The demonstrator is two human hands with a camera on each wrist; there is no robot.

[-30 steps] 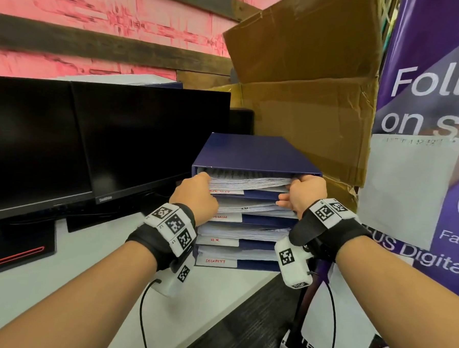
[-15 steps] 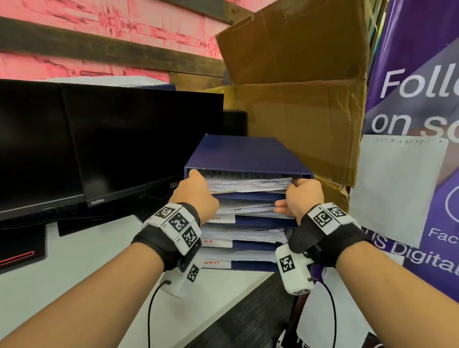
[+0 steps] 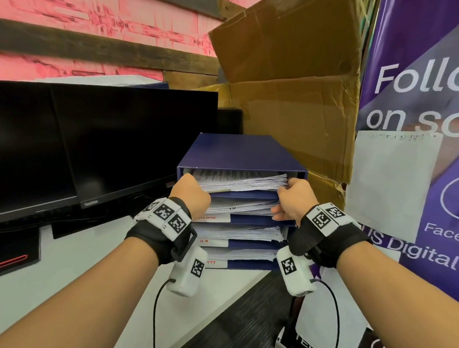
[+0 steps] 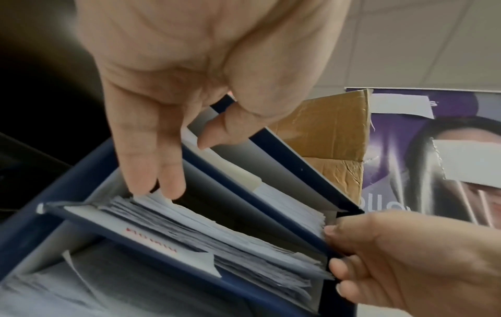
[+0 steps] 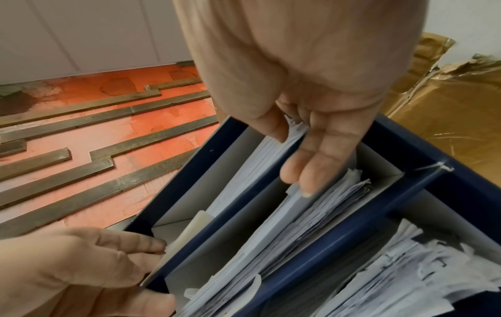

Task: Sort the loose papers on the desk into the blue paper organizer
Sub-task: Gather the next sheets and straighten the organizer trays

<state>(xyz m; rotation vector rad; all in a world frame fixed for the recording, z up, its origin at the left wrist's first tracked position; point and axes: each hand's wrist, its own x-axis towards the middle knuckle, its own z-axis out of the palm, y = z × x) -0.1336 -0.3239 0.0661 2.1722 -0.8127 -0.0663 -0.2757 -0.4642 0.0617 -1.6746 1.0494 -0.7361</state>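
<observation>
White desk (image 3: 58,271) surface lies nearest, with both forearms reaching across its right front edge; each wrist carries a black strap (image 3: 153,233) with white marker blocks. Past the wrists, the left hand (image 3: 191,195) and the right hand (image 3: 292,201) are at the open front of the blue paper organizer (image 3: 240,150), which stands at the desk's right edge, toward the back.

The left hand's fingers are nearly straight: in the left wrist view its fingertips (image 4: 152,182) press on the left end of the paper stacks, the thumb reaching into the top slot. In its own wrist view the right hand's extended fingers (image 5: 311,167) lie against the right end of the papers (image 3: 244,180) in the top compartment, the thumb on the other side of that stack; whether it truly pinches the stack cannot be told, so it reads as relaxed and touching.

The organizer has four stacked slots, each full of white sheets with ragged edges. White labels with red handwriting sit on the shelf lips; the words are too small to read surely.

Left of the organizer, along the desk's back, stand two black monitors (image 3: 91,145) side by side, screens dark. Behind and to the right of the organizer rises a large, creased cardboard box (image 3: 294,84). At far right hangs a purple banner (image 3: 419,77) with white lettering and a white sheet (image 3: 390,182) stuck on it. Farthest back is a pink-red wall (image 3: 85,20) crossed by dark wooden strips.
</observation>
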